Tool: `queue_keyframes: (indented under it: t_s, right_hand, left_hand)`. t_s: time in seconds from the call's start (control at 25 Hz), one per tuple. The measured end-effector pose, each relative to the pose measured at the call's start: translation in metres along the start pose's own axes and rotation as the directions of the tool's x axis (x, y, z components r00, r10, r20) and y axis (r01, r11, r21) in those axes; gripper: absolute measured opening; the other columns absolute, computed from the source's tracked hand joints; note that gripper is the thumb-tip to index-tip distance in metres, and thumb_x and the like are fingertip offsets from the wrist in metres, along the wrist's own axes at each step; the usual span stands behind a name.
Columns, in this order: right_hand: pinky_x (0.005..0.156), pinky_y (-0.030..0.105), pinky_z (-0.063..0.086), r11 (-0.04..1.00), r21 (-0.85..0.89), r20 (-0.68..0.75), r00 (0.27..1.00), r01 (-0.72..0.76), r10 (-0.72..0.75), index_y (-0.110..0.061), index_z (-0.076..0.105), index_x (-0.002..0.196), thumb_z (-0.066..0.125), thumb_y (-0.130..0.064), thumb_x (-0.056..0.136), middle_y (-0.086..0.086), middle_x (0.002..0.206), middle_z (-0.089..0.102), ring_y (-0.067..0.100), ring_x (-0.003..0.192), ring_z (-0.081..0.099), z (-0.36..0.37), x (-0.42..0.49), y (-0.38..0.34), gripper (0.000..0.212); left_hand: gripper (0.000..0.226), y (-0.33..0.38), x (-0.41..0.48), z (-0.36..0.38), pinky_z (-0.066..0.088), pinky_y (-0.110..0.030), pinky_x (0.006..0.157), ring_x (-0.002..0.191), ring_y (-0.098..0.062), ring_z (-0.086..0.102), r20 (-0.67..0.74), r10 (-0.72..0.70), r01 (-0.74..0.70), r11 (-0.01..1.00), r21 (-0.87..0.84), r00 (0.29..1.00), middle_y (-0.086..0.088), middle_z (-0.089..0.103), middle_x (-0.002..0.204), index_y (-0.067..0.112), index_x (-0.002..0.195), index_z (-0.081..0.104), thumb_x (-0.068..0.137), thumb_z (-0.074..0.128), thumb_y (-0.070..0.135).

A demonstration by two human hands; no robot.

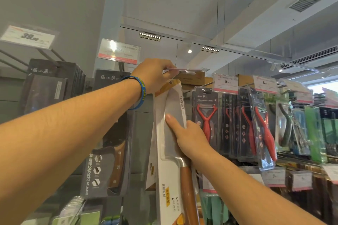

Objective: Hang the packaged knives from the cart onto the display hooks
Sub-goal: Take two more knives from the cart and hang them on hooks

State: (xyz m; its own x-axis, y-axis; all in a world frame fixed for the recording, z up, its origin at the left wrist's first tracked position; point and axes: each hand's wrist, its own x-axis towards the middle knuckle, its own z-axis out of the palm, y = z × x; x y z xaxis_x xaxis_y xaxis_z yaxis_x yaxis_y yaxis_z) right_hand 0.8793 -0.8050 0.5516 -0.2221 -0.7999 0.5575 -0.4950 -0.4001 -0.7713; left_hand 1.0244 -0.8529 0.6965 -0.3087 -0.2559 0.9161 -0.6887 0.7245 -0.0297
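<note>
Two bare forearms reach up toward a shop display wall. At centre frame, the right hand (pixel 184 133) grips a packaged knife (pixel 170 151), a tall white card under a glossy clear plastic shell. The thumb lies flat across the front of the shell, and the other fingers curl around the pack's right edge, out of sight behind it. Inside is a cleaver with a broad rectangular steel blade and a smooth, rounded brown wooden handle pointing down. The pack stands almost upright, its top leaning slightly right. A small hanging hole in its orange upper edge sits just below the left hand (pixel 155 75).

That hand is raised at upper centre and wears a blue rubber wristband (pixel 141 91) with yellow lettering. Its fingertips are closed together, pinching the near end of a thin clear plastic label holder (pixel 184 70), seen edge-on. Whether the pack's hole is on a hook cannot be told.

At left hang matte dark knife boxes (pixel 54 86). Below them is a dark pack (pixel 108 166) showing a wooden-handled cleaver. At right, red Y-shaped peelers (pixel 206 120) hang in clear blister packs under white and pink price tags (pixel 225 83).
</note>
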Motion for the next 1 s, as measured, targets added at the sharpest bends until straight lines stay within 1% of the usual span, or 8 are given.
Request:
queue_keyframes:
  t_s: [0.08,0.2,0.32,0.52,0.72,0.8,0.96,1.0]
  right_hand:
    - [0.072,0.029,0.055,0.995,0.095,0.029,0.999,-0.029,0.027,-0.021,0.065,0.114,0.055,-0.079,0.084,-0.003,0.1,0.073,0.015,0.09,0.071,-0.002,-0.005,-0.001,0.066]
    - [0.083,0.038,0.058,0.999,0.037,-0.07,0.997,0.038,-0.035,-0.02,0.067,0.106,0.059,-0.076,0.083,-0.002,0.098,0.073,0.018,0.091,0.071,-0.006,-0.013,0.009,0.061]
    - [0.094,0.044,0.056,0.999,0.015,-0.14,0.989,0.05,-0.048,-0.019,0.065,0.114,0.058,-0.074,0.084,-0.001,0.107,0.07,0.019,0.099,0.067,-0.002,-0.024,0.021,0.064]
    - [0.093,0.044,0.057,0.994,0.097,-0.151,0.988,0.045,-0.03,-0.019,0.065,0.118,0.06,-0.072,0.085,-0.001,0.108,0.071,0.019,0.098,0.069,-0.007,-0.006,0.009,0.063]
    - [0.078,0.032,0.057,0.992,0.124,-0.079,0.997,0.008,0.001,-0.019,0.065,0.119,0.06,-0.072,0.086,-0.004,0.103,0.071,0.016,0.093,0.069,0.004,0.005,0.01,0.063]
    - [0.079,0.033,0.056,0.992,0.124,-0.082,0.997,0.001,0.009,-0.019,0.063,0.118,0.058,-0.075,0.085,-0.003,0.105,0.07,0.016,0.095,0.068,0.006,0.005,0.013,0.066]
    - [0.054,0.015,0.047,0.996,0.088,-0.074,0.997,0.031,-0.024,-0.031,0.06,0.096,0.057,-0.076,0.085,-0.011,0.091,0.069,0.001,0.076,0.067,-0.002,0.003,0.016,0.046]
    - [0.053,0.014,0.046,0.997,0.068,-0.074,0.997,0.037,-0.032,-0.032,0.058,0.093,0.056,-0.076,0.085,-0.012,0.09,0.068,0.001,0.075,0.067,-0.005,0.002,0.017,0.044]
  left_hand:
    - [0.033,-0.001,0.0,0.0,0.042,-0.023,0.066,0.089,-0.014,0.053,0.007,-0.004,0.004,1.0,0.013,1.0,0.003,0.067,0.116,0.029,0.117,0.065,0.098,0.049,0.05]
    - [0.031,0.0,0.0,0.0,0.041,-0.021,0.062,0.088,-0.015,0.054,0.015,-0.011,0.011,1.0,0.028,1.0,0.002,0.067,0.114,0.03,0.118,0.065,0.099,0.048,0.049]
    - [0.034,0.003,0.0,0.0,0.044,-0.027,0.073,0.091,-0.015,0.053,0.021,-0.003,0.002,0.999,0.044,1.0,0.0,0.067,0.115,0.026,0.12,0.064,0.1,0.047,0.047]
    - [0.033,0.004,0.0,-0.003,0.045,-0.03,0.076,0.092,-0.016,0.055,0.022,0.008,-0.008,1.0,0.026,1.0,-0.001,0.068,0.114,0.025,0.117,0.065,0.1,0.047,0.046]
    - [0.036,0.006,0.0,-0.003,0.044,-0.028,0.076,0.093,-0.015,0.053,0.021,0.012,-0.013,0.998,0.064,1.0,-0.001,0.067,0.116,0.024,0.12,0.065,0.1,0.046,0.047]
    - [0.035,0.005,-0.001,-0.002,0.042,-0.028,0.075,0.093,-0.014,0.053,0.024,0.013,-0.015,0.998,0.059,1.0,-0.001,0.067,0.116,0.025,0.12,0.065,0.1,0.046,0.047]
    - [0.035,0.004,-0.001,-0.003,0.042,-0.027,0.076,0.097,-0.015,0.055,0.026,0.009,-0.011,0.998,0.054,1.0,0.0,0.067,0.118,0.025,0.121,0.064,0.1,0.046,0.047]
    - [0.035,0.005,-0.002,-0.002,0.043,-0.027,0.077,0.098,-0.017,0.057,0.024,0.008,-0.009,0.998,0.055,1.0,0.0,0.067,0.119,0.026,0.122,0.064,0.1,0.046,0.047]
